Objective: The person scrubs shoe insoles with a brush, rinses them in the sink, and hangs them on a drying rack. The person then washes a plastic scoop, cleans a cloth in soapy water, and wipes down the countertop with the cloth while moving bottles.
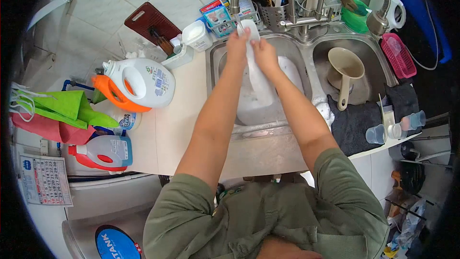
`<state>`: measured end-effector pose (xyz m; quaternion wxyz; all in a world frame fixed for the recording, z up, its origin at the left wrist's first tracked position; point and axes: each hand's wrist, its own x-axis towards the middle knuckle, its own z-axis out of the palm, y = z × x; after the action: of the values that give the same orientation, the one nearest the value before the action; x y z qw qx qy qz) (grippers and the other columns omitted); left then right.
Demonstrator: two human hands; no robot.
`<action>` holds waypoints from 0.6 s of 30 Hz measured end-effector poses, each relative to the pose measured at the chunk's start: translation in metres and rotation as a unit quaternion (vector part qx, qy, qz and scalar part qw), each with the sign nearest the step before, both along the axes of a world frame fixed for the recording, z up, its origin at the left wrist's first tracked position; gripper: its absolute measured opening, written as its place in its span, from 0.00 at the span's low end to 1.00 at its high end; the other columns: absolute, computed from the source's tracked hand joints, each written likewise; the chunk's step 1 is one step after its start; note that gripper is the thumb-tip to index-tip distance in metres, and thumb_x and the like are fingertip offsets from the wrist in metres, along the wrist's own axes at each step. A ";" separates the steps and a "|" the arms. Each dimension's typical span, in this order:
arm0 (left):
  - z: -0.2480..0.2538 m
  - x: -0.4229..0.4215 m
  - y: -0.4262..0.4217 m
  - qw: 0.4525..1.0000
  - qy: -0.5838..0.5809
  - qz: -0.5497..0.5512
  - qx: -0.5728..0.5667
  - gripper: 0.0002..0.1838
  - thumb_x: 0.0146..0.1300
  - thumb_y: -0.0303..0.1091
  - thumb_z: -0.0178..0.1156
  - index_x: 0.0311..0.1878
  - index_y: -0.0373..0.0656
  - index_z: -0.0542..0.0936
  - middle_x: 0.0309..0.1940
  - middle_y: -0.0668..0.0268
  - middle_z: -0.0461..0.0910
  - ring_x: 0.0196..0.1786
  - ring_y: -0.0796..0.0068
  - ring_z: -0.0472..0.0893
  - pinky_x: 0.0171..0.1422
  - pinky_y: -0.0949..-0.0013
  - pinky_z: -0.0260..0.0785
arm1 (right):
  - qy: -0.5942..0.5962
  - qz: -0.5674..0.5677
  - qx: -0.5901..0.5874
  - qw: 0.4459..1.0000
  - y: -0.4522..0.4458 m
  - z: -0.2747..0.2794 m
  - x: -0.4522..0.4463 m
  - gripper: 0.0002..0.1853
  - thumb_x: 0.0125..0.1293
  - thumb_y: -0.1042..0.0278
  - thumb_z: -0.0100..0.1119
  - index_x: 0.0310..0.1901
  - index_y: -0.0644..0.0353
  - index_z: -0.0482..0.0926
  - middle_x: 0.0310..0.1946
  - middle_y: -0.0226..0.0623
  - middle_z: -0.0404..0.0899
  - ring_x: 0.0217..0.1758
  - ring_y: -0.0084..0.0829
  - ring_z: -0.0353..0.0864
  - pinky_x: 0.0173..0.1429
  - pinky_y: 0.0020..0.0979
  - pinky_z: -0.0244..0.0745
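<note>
Under the arched faucet (235, 7), my left hand (236, 47) and my right hand (266, 58) grip a long white piece (252, 53) from either side. Its upper end is rounded and pale; I cannot make out whether it is plastic or cloth. A thin stream of water seems to fall on it near my left fingers. The piece slants down over the left sink basin (215, 60), where something white, perhaps suds or a container, lies partly hidden behind my right forearm. Both hands are closed, with some fingers hidden.
A beige dipper (346, 62) sits in the right basin. Large detergent bottles (141, 84) stand left on the counter (165, 134). Small clear cups (375, 134) rest on a dark cloth (354, 124) at right. A pink basket (398, 55) and a utensil holder (274, 17) edge the sink.
</note>
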<state>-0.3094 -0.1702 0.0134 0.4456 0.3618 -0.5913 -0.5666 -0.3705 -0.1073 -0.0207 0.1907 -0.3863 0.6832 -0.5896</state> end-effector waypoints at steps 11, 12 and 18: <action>-0.020 0.002 0.032 0.949 0.238 -0.027 0.204 0.27 0.67 0.50 0.39 0.52 0.32 0.67 0.43 0.53 0.76 0.44 0.61 0.76 0.50 0.57 0.68 | 0.080 -0.010 0.110 0.991 0.033 0.004 -0.007 0.21 0.55 0.51 0.58 0.39 0.62 0.77 0.35 0.49 0.79 0.39 0.45 0.79 0.42 0.40 0.71; -0.013 0.004 0.031 0.949 0.237 -0.025 0.207 0.27 0.67 0.50 0.39 0.52 0.32 0.67 0.43 0.53 0.76 0.44 0.61 0.76 0.50 0.57 0.68 | 0.079 -0.009 0.114 0.990 0.037 -0.008 -0.008 0.21 0.55 0.51 0.58 0.39 0.62 0.77 0.35 0.49 0.79 0.39 0.45 0.79 0.42 0.40 0.71; -0.020 0.012 0.009 0.893 0.323 -0.181 0.256 0.25 0.67 0.50 0.40 0.56 0.39 0.64 0.49 0.56 0.73 0.51 0.57 0.72 0.58 0.51 0.63 | -0.412 0.093 0.003 0.907 0.055 -0.030 -0.012 0.13 0.57 0.64 0.59 0.42 0.61 0.75 0.34 0.37 0.79 0.33 0.28 0.78 0.34 0.33 0.71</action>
<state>-0.2975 -0.1609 -0.0063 0.3936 0.1472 -0.3047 -0.8548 -0.3820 -0.0528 -0.0505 0.5100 -0.1703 0.5065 -0.6740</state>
